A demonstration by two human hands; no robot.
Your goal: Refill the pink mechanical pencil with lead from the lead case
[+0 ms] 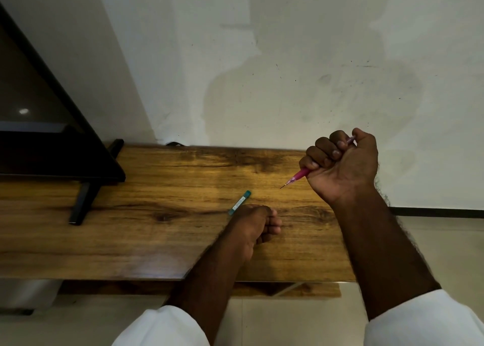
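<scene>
Behind the work surface a pale, scuffed wall (pixel 288 44) fills the upper half of the view. Below it a long wooden table (pixel 157 241) with dark grain runs across, and a black screen (pixel 39 96) stands at its left end on a black foot (pixel 83 201). Two bare forearms reach in from white sleeves (pixel 162 327).

The right hand (pixel 343 167) is raised above the far right part of the table, palm side towards the camera, its fingers wrapped in a fist round the pink mechanical pencil (pixel 301 174). The left hand (pixel 255 223) rests on the wood near the middle, fingers curled in under the palm, with nothing showing in its grasp.

The pencil has a translucent pink barrel. Its lower end comes out under the little finger and points down and to the left, narrowing through a pink cone to a thin metal tip held clear of the table. Its upper end peeps out beside the thumb.

The lead case (pixel 239 203), a slim teal tube with a white label along its side, lies flat and slanted on the table, its near end right at the left hand's knuckles; whether they touch I cannot tell.
</scene>
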